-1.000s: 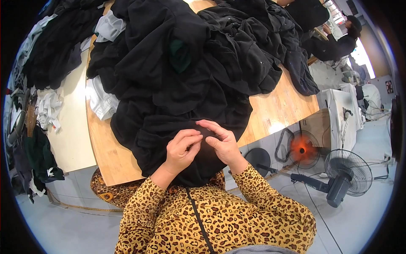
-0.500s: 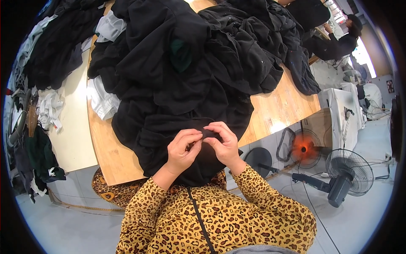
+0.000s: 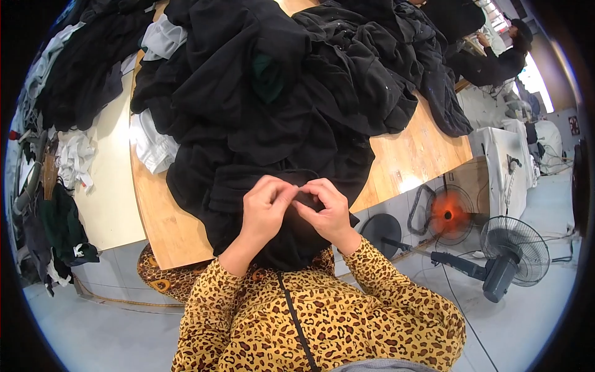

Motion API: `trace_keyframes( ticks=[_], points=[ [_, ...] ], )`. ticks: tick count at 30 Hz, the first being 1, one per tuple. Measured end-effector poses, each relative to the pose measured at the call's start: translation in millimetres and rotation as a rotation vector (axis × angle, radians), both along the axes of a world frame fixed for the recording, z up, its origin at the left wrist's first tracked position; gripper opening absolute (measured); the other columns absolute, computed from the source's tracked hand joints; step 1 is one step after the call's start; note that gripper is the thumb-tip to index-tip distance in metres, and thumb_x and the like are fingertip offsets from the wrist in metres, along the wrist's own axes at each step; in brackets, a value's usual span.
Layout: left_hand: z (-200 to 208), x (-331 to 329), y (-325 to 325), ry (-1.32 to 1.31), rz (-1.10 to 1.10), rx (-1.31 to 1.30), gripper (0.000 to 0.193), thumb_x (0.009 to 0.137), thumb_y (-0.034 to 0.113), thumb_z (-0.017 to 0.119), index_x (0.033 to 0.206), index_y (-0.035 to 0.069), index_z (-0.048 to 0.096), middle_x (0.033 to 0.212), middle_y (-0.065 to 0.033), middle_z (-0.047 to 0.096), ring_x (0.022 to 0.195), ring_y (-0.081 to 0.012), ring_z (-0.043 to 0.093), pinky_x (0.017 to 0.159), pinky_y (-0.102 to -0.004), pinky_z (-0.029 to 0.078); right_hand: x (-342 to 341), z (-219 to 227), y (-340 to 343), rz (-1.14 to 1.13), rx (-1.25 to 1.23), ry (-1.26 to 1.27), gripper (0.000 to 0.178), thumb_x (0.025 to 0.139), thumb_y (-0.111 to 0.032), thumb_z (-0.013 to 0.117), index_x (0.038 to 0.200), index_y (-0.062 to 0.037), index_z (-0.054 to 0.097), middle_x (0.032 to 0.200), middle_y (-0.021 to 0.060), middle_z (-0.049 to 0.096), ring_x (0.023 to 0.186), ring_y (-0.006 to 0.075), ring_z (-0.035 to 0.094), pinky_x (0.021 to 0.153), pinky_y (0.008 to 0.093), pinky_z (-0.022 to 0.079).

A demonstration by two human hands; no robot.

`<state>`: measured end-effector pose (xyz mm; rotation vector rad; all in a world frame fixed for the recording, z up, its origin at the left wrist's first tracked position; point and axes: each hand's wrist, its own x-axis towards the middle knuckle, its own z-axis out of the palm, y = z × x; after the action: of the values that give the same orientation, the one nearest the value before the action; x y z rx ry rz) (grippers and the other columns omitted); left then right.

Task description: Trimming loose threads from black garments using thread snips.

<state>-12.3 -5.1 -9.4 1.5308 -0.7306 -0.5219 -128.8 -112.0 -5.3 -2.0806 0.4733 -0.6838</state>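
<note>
A large black garment [image 3: 279,133] lies heaped on the wooden table and hangs over its front edge toward my lap. Both hands are raised over its near folds with their fingertips almost meeting. My left hand [image 3: 263,208] is closed, its thumb and forefinger pinching a bit of the black cloth. In my right hand [image 3: 328,214], dark cloth shows between the curled fingers and thumb, which pinch an edge of it. The exact spot under the fingertips is too small to make out. A dark green patch [image 3: 268,77] shows within the heap farther up.
More dark garments [image 3: 372,68] are piled on the wooden table [image 3: 427,152] at the far right. White cloth [image 3: 152,142] lies at its left. A pale table [image 3: 108,192] holds more clothes. Fans [image 3: 514,251] stand right, and a person [image 3: 496,62] is at the far right.
My left hand has turned slightly, its thumb now up by the forefinger. My right fingers have shifted a little on the cloth. The whole view has moved slightly.
</note>
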Motion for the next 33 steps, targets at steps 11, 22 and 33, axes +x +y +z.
trace_keyframes(
  ticks=[11, 22, 33],
  points=[
    [14.7, 10.4, 12.1, -0.068, -0.141, 0.043, 0.020, 0.078, 0.000, 0.070, 0.097, -0.001, 0.066, 0.100, -0.0048, 0.062, 0.069, -0.0067, 0.056, 0.060, -0.0196, 0.045, -0.7, -1.3, -8.5, 0.009, 0.119, -0.040, 0.027, 0.074, -0.004, 0.075, 0.098, 0.0010, 0.065, 0.094, 0.0086, 0.063, 0.076, 0.0149, 0.061, 0.067, 0.0241, 0.049],
    [10.5, -4.9, 4.8, -0.356, -0.083, -0.090, 0.012, 0.077, 0.002, 0.070, 0.088, 0.001, 0.065, 0.085, -0.0093, 0.058, 0.068, -0.0199, 0.059, 0.059, -0.0271, 0.048, -3.7, 1.1, -2.4, 0.015, 0.016, -0.078, 0.032, 0.069, 0.004, 0.073, 0.099, -0.0006, 0.064, 0.099, 0.0101, 0.062, 0.077, 0.0184, 0.062, 0.066, 0.0249, 0.050],
    [21.3, 1.1, 14.7, -0.304, -0.101, -0.073, 0.018, 0.074, -0.001, 0.071, 0.091, 0.001, 0.065, 0.091, -0.0076, 0.060, 0.072, -0.0155, 0.059, 0.060, -0.0241, 0.047, -4.8, 5.4, -4.4, -0.005, -0.037, -0.172, 0.028, 0.069, 0.008, 0.070, 0.095, -0.0007, 0.065, 0.097, 0.0108, 0.063, 0.086, 0.0217, 0.063, 0.073, 0.0266, 0.052]
  ],
)
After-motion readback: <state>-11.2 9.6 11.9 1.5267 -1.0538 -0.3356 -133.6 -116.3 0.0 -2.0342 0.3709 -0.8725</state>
